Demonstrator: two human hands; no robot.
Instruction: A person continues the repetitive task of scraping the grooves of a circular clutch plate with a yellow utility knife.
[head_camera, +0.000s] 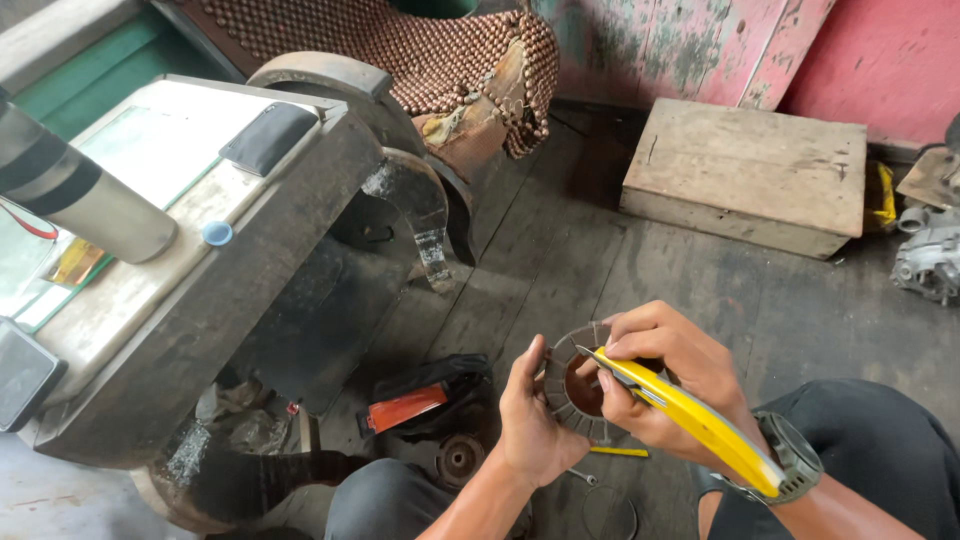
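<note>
Hands meet low and centre over the plank floor, between the person's knees. Left hand has its grip closed on a round metal ring with slots around its inner edge, held upright by its left rim, thumb on the front face. Right hand has its grip closed on a yellow utility knife, blade tip laid across the ring's top edge, near the left thumb. A watch sits on the right wrist. On the floor just below the hands: a thin yellow stick, a small wire loop, a small round metal part, and an orange and black tool further left. A dark wooden bench stands at left with a grey cylinder, a blue cap and a black pad on top. A wooden box sits by the pink wall, and a beaded seat cover hangs at top. Risk, as judged: the blade points toward the left thumb, so a slip off the hard metal could cut it; the one-sided hold could let the ring twist or drop to the floor.
</note>
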